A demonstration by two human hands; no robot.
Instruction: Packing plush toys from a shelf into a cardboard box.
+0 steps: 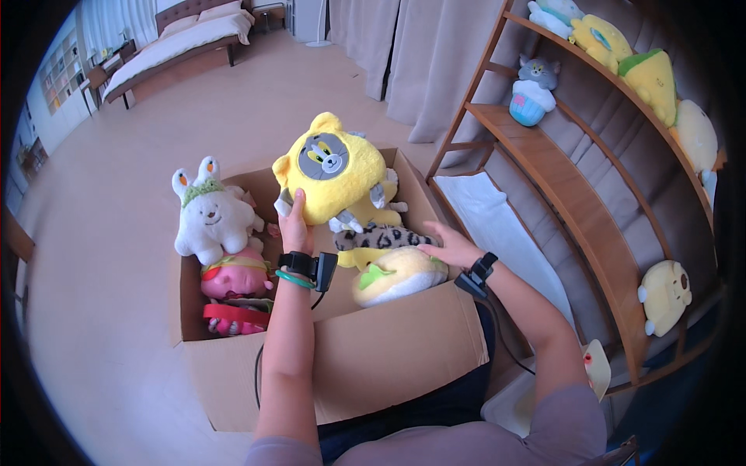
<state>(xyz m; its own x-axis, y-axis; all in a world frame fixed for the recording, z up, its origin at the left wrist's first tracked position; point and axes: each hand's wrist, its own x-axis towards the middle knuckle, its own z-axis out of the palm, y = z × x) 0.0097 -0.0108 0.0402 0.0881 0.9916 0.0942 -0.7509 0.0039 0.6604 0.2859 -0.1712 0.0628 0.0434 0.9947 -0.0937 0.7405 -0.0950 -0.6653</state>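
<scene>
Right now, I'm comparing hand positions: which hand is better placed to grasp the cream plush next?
Probably the right hand: it is right by the cream plush, while the left hand holds the yellow plush.

Wooden shelf (602, 252) — middle board (566, 196): 2 plush toys (533, 89) (666, 299); lower — white cloth (505, 233).

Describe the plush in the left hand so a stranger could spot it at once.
Find the cardboard box, then the left hand above it. That hand holds a yellow plush. Unlike its neighbours, it has a grey cat face framed in yellow.
</scene>
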